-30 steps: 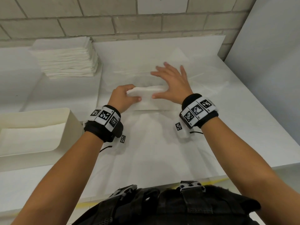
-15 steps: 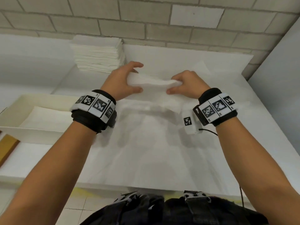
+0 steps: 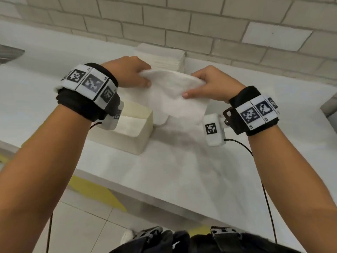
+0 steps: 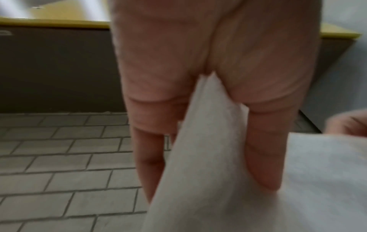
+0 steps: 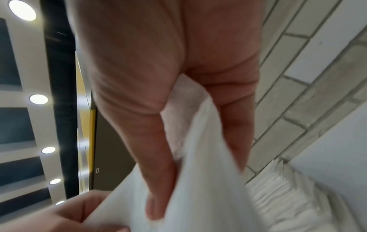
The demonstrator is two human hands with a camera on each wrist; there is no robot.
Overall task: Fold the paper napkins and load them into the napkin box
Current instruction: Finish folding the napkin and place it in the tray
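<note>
A folded white paper napkin [image 3: 173,95] hangs in the air between both hands, bowed upward along its top edge. My left hand [image 3: 131,73] pinches its left end and my right hand [image 3: 206,84] pinches its right end. The left wrist view shows the napkin [image 4: 228,180] clamped between thumb and fingers; in the right wrist view the napkin [image 5: 208,180] is held the same way. The cream napkin box [image 3: 140,132] stands on the table below and left of the napkin, with white napkins lying inside. A stack of unfolded napkins [image 3: 164,55] sits by the brick wall behind the hands.
A white table [image 3: 182,170] covered with a white sheet runs under the hands; its front edge drops to a tiled floor with yellow marking [image 3: 94,190]. A brick wall [image 3: 182,24] closes the back. A cable [image 3: 266,189] trails from the right wrist camera.
Both hands lifted the napkin off the table and carried it left toward the box. The right hand went from pressing flat on it to pinching its end.
</note>
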